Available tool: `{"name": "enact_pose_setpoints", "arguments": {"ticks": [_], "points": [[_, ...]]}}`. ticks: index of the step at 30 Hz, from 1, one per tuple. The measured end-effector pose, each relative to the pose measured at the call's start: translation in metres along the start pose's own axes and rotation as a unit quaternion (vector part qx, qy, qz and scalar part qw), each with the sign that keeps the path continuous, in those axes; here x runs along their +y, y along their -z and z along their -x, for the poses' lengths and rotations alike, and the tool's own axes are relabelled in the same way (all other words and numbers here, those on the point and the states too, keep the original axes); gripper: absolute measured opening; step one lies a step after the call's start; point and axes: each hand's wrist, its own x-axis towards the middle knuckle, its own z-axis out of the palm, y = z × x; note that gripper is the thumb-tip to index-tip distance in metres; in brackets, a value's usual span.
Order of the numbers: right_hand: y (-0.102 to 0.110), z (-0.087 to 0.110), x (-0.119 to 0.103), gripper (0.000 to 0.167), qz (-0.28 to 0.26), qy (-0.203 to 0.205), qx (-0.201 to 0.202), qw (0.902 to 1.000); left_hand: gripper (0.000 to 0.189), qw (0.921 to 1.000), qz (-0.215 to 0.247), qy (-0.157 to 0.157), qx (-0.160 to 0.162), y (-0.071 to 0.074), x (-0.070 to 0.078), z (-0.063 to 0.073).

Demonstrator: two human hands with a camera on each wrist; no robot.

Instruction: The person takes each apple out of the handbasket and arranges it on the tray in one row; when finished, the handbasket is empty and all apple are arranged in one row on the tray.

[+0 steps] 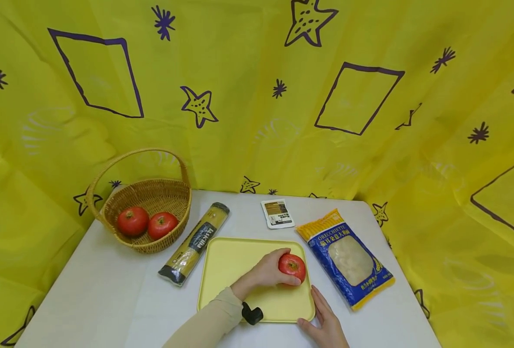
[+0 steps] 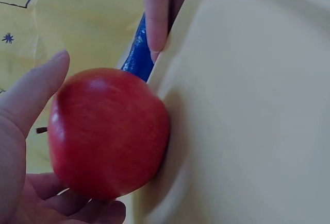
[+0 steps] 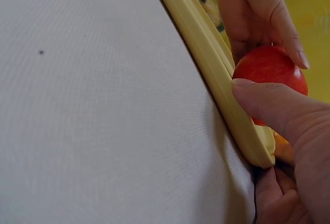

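Observation:
In the head view, my left hand (image 1: pixel 272 268) grips a red apple (image 1: pixel 292 268) over the right part of a pale yellow tray (image 1: pixel 235 246). The left wrist view has the thumb on one side of the apple (image 2: pixel 111 131) and the fingers curled round the other, with the apple right at the tray's surface. At the tray's front right corner, my right hand (image 1: pixel 324 321) holds the rim, its fingers along the right edge and its thumb at the front edge. The right wrist view brings that thumb and the fingers close, on either side of the corner.
A wicker basket (image 1: pixel 186 193) with two red apples (image 1: pixel 133 221) stands at the back left. Between it and the tray lies a long pasta pack (image 1: pixel 196 244). A small white sachet (image 1: pixel 278 214) is behind the tray, and a blue orecchiette bag (image 1: pixel 348 261) lies to its right.

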Motion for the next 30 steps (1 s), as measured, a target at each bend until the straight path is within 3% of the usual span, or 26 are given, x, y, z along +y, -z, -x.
{"name": "enact_pose_setpoints", "arguments": {"ticks": [7, 14, 22, 26, 30], "points": [[0.0, 0.001, 0.004, 0.09, 0.002, 0.006, 0.003, 1.0, 0.093, 0.9991, 0.021, -0.011, 0.036, 0.019, 0.003, 0.009], [0.002, 0.0, 0.003, 0.094, -0.004, -0.021, 0.001, 0.9998, 0.09, 0.9934, 0.056, -0.042, 0.091, 0.054, 0.005, 0.019], [0.001, -0.001, 0.004, 0.092, 0.0, -0.001, 0.006, 1.0, 0.085, 0.9762, 0.124, -0.11, 0.14, 0.099, 0.006, 0.033], [0.0, -0.002, 0.004, 0.093, -0.005, -0.009, 0.001, 0.9999, 0.085, 0.9664, 0.15, -0.129, 0.164, 0.121, 0.005, 0.042], [0.0, -0.002, 0.004, 0.092, -0.009, -0.001, 0.003, 1.0, 0.085, 0.9586, 0.169, -0.125, 0.192, 0.145, 0.001, 0.051]]}}
